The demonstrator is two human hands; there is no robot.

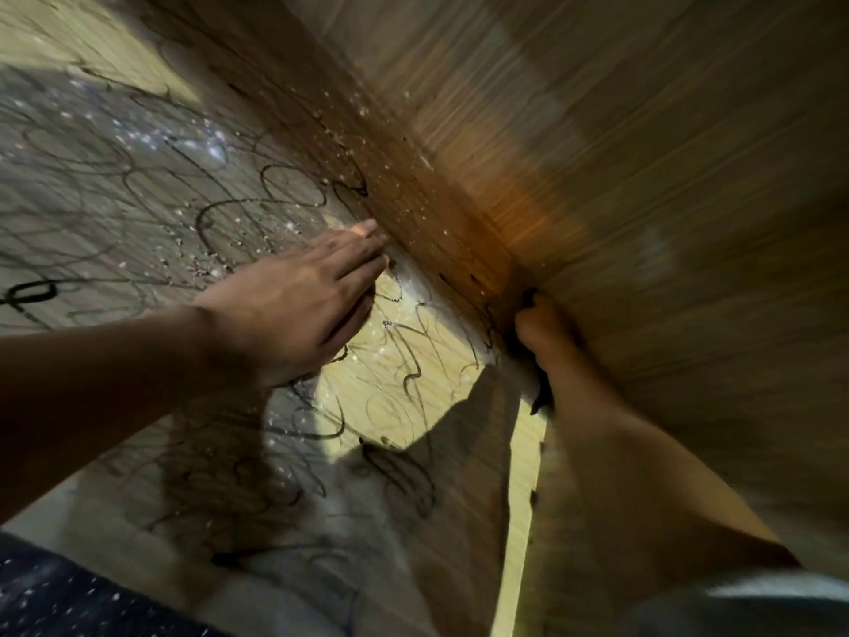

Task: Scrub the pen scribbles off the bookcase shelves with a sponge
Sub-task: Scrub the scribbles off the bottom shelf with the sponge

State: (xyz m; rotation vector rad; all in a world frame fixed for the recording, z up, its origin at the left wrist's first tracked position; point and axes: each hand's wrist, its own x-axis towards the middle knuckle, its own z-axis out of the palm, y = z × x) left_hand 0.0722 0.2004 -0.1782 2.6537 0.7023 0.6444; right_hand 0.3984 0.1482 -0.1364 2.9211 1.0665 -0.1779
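Reaching into the bookcase, we see our right hand (546,333) at centre right of the frame, blurred and jammed into the corner; something dark shows at its fingertips, perhaps the sponge, but we cannot tell what it grips or how far it is closed. Left of it, our left hand (312,287) lies flat with straight fingers on the shelf (441,360). Beyond, toward the upper left, the pen scribbles (220,209) cover most of the wet, foam-flecked board. We judge little is cleared; nearly all the scrubbing remains.
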